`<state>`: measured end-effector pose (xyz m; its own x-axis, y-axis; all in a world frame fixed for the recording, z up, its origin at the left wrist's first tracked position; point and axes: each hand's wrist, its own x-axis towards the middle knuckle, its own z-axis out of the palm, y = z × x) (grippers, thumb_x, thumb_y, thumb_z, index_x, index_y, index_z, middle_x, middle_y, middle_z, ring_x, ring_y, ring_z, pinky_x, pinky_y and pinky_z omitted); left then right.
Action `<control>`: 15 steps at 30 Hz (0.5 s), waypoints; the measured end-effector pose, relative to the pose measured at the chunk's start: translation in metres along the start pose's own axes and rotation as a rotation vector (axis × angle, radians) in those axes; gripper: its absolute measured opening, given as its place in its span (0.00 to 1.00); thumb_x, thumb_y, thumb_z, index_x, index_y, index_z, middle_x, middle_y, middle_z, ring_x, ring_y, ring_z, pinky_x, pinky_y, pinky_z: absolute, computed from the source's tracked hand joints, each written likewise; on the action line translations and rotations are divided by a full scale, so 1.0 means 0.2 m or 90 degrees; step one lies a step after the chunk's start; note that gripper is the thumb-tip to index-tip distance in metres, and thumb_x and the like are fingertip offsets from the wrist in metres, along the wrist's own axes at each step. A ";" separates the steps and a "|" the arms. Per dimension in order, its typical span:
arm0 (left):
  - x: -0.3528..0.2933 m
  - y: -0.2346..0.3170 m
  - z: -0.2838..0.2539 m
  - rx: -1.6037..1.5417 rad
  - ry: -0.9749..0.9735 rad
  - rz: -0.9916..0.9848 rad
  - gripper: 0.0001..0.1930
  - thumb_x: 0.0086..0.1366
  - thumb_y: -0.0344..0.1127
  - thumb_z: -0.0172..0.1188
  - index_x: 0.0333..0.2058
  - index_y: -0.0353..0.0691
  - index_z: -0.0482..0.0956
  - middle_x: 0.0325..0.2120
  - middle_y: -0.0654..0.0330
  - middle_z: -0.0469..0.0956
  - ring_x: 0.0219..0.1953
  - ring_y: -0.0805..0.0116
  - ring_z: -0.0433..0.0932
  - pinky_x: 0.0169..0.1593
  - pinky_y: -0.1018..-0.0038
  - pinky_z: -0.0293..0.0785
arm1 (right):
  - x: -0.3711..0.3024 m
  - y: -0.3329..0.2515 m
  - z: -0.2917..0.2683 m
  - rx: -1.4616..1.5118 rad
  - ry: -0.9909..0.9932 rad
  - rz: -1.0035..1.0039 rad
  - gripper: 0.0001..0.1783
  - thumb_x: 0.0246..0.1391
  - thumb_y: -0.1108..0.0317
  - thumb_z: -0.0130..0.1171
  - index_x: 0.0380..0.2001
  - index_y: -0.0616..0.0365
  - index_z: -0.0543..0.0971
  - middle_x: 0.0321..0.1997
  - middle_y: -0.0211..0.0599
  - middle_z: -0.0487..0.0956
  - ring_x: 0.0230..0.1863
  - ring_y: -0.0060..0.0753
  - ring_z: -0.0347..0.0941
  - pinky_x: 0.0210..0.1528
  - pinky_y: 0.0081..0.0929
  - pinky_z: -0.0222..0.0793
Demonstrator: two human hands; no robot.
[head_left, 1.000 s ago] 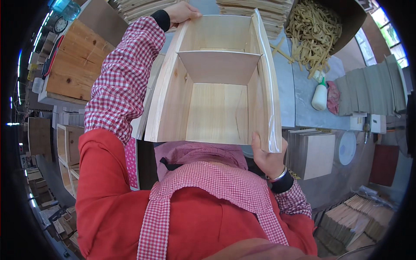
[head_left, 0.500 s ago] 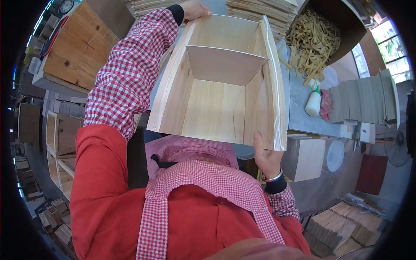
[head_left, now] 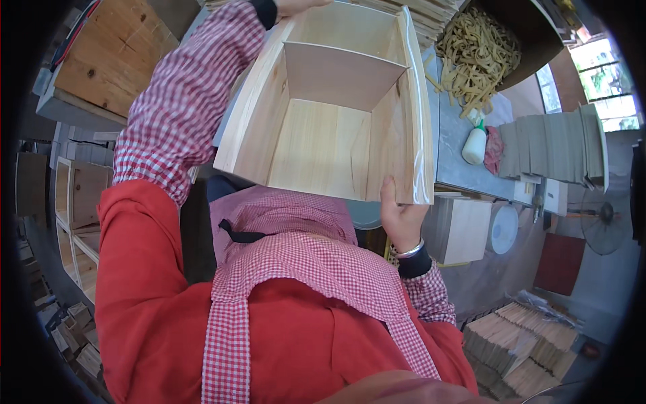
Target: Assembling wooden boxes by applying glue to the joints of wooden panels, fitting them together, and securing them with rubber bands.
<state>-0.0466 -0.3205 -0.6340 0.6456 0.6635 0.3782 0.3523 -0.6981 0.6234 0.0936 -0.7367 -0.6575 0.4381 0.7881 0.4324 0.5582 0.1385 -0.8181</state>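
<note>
Toward 12 o'clock my box (head_left: 326, 145) has shifted; its walls (head_left: 252, 114) and divider (head_left: 343, 75) look fitted, though it's uncovered facing me. My left hand (head_left: 296, 5) clasps its 11 o'clock corner, my right hand (head_left: 402, 219) its 5 o'clock end.

- Box (head_left: 319, 145): pale wood, smooth, matt; glossy strip (head_left: 420, 128) along one edge.
- Bangle (head_left: 409, 250): polished metal.
- Apron (head_left: 303, 262): matt checked cloth.
- Bottle (head_left: 474, 147): whitish plastic, smooth.

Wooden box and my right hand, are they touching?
Touching: the head view shows the right hand holding the wooden box at its near right corner, thumb over the edge.
</note>
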 end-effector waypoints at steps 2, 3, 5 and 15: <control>-0.13 0.34 -0.01 0.029 -0.036 0.002 0.15 0.61 0.45 0.57 0.39 0.42 0.83 0.47 0.41 0.73 0.55 0.53 0.67 0.56 0.63 0.64 | -0.01 0.02 0.00 -0.001 0.032 0.025 0.06 0.49 0.76 0.59 0.30 0.69 0.76 0.20 0.42 0.78 0.22 0.33 0.78 0.24 0.25 0.69; -0.22 0.48 -0.05 0.072 -0.047 -0.009 0.15 0.61 0.46 0.57 0.40 0.43 0.83 0.56 0.38 0.66 0.65 0.51 0.57 0.64 0.63 0.55 | -0.02 0.02 0.00 0.001 0.031 0.025 0.06 0.49 0.76 0.59 0.30 0.69 0.76 0.20 0.42 0.78 0.22 0.33 0.78 0.24 0.25 0.69; -0.34 0.47 -0.07 0.103 -0.047 0.113 0.15 0.60 0.45 0.58 0.38 0.42 0.83 0.57 0.38 0.65 0.65 0.50 0.56 0.64 0.63 0.54 | -0.01 0.01 0.00 -0.007 0.018 0.011 0.07 0.49 0.75 0.59 0.31 0.69 0.76 0.20 0.42 0.78 0.23 0.32 0.78 0.25 0.25 0.69; -0.35 0.51 -0.08 0.093 -0.247 0.031 0.13 0.58 0.41 0.60 0.33 0.37 0.84 0.55 0.36 0.66 0.61 0.48 0.63 0.59 0.63 0.61 | -0.02 0.02 0.00 -0.002 0.016 0.002 0.09 0.50 0.75 0.60 0.33 0.70 0.76 0.21 0.42 0.79 0.23 0.29 0.78 0.25 0.25 0.69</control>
<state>-0.0662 -0.4348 -0.5861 0.8616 0.4973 0.1019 0.3891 -0.7759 0.4966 0.0946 -0.7391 -0.6611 0.4577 0.7729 0.4394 0.5592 0.1340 -0.8181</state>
